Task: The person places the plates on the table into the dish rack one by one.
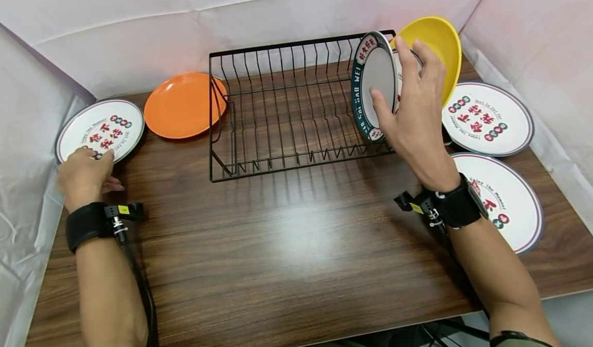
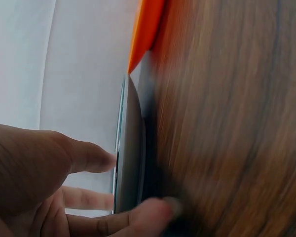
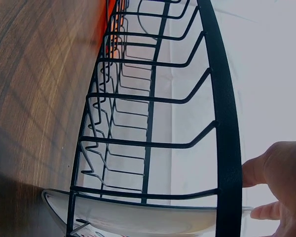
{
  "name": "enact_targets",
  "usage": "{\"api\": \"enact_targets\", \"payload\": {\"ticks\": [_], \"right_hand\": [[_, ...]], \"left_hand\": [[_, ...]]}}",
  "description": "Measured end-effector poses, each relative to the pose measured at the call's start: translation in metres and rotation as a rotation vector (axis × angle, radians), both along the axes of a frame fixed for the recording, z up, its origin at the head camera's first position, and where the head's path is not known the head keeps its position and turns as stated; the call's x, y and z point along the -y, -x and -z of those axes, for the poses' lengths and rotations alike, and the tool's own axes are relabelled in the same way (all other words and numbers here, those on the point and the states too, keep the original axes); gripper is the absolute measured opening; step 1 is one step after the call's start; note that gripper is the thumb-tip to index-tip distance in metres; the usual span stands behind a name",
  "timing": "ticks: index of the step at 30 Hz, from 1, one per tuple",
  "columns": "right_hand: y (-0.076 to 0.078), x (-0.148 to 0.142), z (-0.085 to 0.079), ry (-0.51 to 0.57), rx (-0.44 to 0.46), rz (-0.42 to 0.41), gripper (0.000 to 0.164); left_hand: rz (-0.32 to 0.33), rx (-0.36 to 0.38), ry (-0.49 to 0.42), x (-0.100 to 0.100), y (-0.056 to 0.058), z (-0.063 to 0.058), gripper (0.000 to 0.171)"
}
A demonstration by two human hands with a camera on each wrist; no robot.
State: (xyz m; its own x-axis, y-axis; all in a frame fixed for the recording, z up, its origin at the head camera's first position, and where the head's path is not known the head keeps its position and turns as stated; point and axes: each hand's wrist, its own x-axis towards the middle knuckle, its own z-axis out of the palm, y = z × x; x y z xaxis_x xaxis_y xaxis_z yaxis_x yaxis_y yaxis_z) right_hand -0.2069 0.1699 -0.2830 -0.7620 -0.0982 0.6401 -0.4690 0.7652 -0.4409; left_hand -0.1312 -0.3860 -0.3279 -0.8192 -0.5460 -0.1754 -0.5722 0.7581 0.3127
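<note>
My left hand (image 1: 85,174) grips the near rim of a white plate (image 1: 122,136) with red characters at the far left. In the left wrist view, its thumb lies on the upper face of the plate (image 2: 130,143), with fingertips reaching under the edge. Toward the right end of the black wire dish rack (image 1: 296,169) a white plate with a green lettered rim (image 1: 359,87) stands upright. My right hand (image 1: 419,105) is beside it, thumb spread apart from the plate's face. One finger touches the rim of that plate (image 3: 163,215) in the right wrist view.
An orange plate (image 1: 180,105) lies at the rack's left end. A yellow plate (image 1: 445,48) stands tilted at the right end, behind my right hand. Two white plates lie flat on the right, one farther back (image 1: 514,110) and one nearer (image 1: 519,197), partly under my forearm.
</note>
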Motion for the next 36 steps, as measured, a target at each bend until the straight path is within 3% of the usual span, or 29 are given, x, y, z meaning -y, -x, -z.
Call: {"api": "enact_targets", "payload": {"ticks": [5,8,10,13,16,18,20,23,24,26,29,33,36], "right_hand": [[0.001,-0.001,0.001,-0.005,0.008,-0.006,0.073],[0.001,0.0,0.001,-0.008,0.015,-0.007,0.073],[0.001,0.0,0.001,-0.011,0.02,-0.008,0.074],[0.001,-0.001,0.001,-0.016,0.028,-0.007,0.074],[0.0,-0.002,0.001,-0.015,0.035,-0.002,0.075],[0.0,-0.003,0.002,-0.009,0.039,0.002,0.075],[0.0,-0.003,0.002,-0.002,0.042,0.004,0.075],[0.0,-0.004,0.002,0.001,0.051,0.01,0.075],[0.0,-0.005,0.002,-0.001,0.052,0.011,0.075],[0.001,-0.006,0.001,-0.005,0.054,0.013,0.075],[0.001,-0.008,0.001,-0.01,0.052,0.014,0.075],[0.002,-0.009,0.001,-0.008,0.056,0.017,0.075],[0.003,-0.009,0.0,-0.002,0.055,0.017,0.076]], "left_hand": [[-0.082,-0.05,-0.113,0.007,-0.007,0.003,0.088],[-0.161,-0.102,-0.269,0.01,-0.009,0.006,0.096],[-0.228,-0.17,-0.421,0.012,-0.009,0.007,0.1],[-0.318,-0.329,-0.738,0.015,-0.008,0.009,0.105],[-0.36,-0.467,-1.054,0.018,-0.006,0.009,0.113],[-0.37,-0.527,-1.197,0.021,-0.006,0.009,0.106],[-0.374,-0.555,-1.269,0.024,-0.006,0.01,0.083],[-0.409,-0.587,-1.313,0.029,-0.006,0.01,0.049],[-0.428,-0.596,-1.318,0.031,-0.007,0.01,0.045],[-0.466,-0.603,-1.311,0.034,-0.006,0.01,0.047],[-0.503,-0.598,-1.258,0.035,-0.006,0.006,0.07],[-0.453,-0.553,-1.151,0.027,-0.004,-0.003,0.078],[-0.404,-0.556,-1.033,0.017,-0.004,-0.011,0.063]]}}
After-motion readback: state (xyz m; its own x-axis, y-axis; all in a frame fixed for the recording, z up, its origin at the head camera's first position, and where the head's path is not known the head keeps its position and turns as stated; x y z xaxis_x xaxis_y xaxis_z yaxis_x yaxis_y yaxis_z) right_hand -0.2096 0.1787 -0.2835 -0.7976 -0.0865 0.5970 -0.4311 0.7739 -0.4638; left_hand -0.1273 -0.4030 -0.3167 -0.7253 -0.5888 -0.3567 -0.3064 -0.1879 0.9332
